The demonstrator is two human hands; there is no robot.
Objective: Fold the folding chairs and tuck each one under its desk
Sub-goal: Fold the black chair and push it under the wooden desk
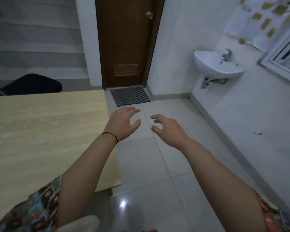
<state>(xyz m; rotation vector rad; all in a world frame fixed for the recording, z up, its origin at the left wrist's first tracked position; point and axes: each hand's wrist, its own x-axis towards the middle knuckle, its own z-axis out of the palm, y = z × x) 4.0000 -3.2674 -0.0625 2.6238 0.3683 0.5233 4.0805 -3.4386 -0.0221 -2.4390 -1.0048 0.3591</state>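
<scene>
A light wooden desk [45, 131] fills the left half of the view, its right edge running toward me. My left hand [122, 123] reaches forward just past that edge, fingers spread and relaxed, holding nothing. My right hand [167, 128] is stretched out beside it over the white floor tiles, fingers loosely bent, also empty. A black chair back [32, 83] shows behind the desk's far edge at the left; its seat and legs are hidden by the desk. A pale rounded thing [80, 223] sits at the bottom edge near my left arm; I cannot tell what it is.
A brown door [126, 42] with a striped mat [130, 96] stands straight ahead. A white wall-mounted sink [216, 64] hangs on the right wall, beside a window frame [283, 54]. Grey stairs [35, 39] rise at the back left. Glossy white tiles [157, 173] cover the floor.
</scene>
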